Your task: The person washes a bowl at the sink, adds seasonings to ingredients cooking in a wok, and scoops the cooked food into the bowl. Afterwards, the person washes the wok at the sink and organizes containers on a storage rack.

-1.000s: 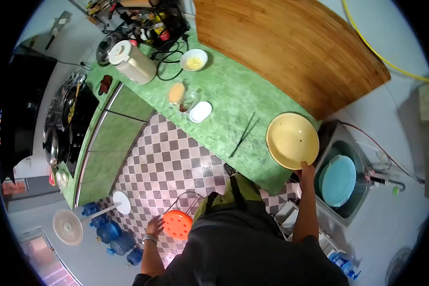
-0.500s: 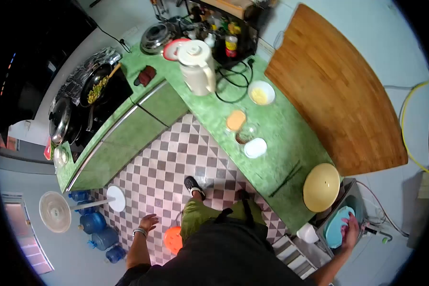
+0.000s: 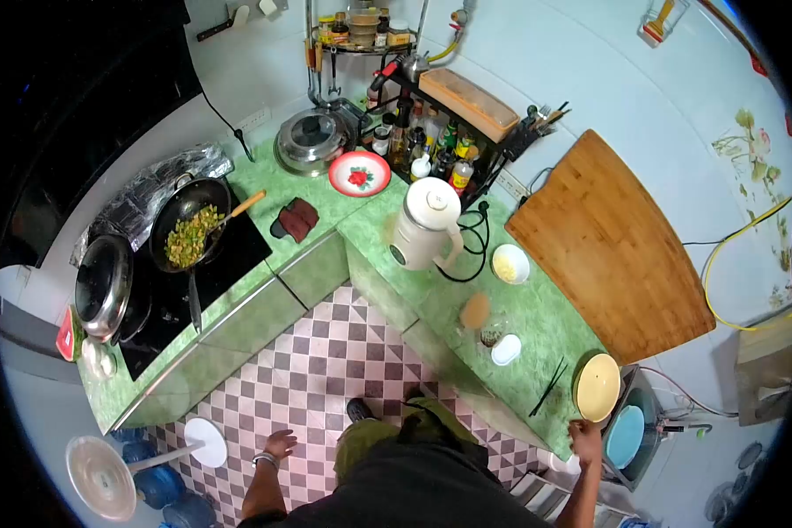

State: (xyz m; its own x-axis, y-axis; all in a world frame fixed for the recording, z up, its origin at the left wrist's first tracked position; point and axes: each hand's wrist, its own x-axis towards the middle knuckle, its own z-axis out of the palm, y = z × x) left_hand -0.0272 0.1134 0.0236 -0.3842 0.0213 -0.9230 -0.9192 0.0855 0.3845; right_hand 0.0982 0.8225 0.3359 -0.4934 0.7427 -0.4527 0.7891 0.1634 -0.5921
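My right hand (image 3: 585, 440) is at the lower edge of a yellow bowl (image 3: 598, 385) at the counter's right end. Its fingers look curled; I cannot tell whether they touch the rim or hold something small. My left hand (image 3: 280, 444), wearing a bracelet, hangs over the checkered floor with fingers loosely apart and nothing in it. Beside the yellow bowl lie dark chopsticks (image 3: 547, 387). Right of my right hand, a light-blue basin (image 3: 625, 436) sits in the sink (image 3: 649, 453).
A wok (image 3: 189, 224) of chopped food with a spatula is on the black stove. On the green counter (image 3: 414, 295) stand a cream blender jug (image 3: 427, 224), a white bowl (image 3: 510, 264) and small containers. A large wooden board (image 3: 616, 255) leans against the wall. A white-based stand (image 3: 206, 443) is at left.
My right hand has left the blue basin in the sink and moved left to the yellow bowl's edge. My left hand stays low, empty. The view has tilted up, showing more wall.
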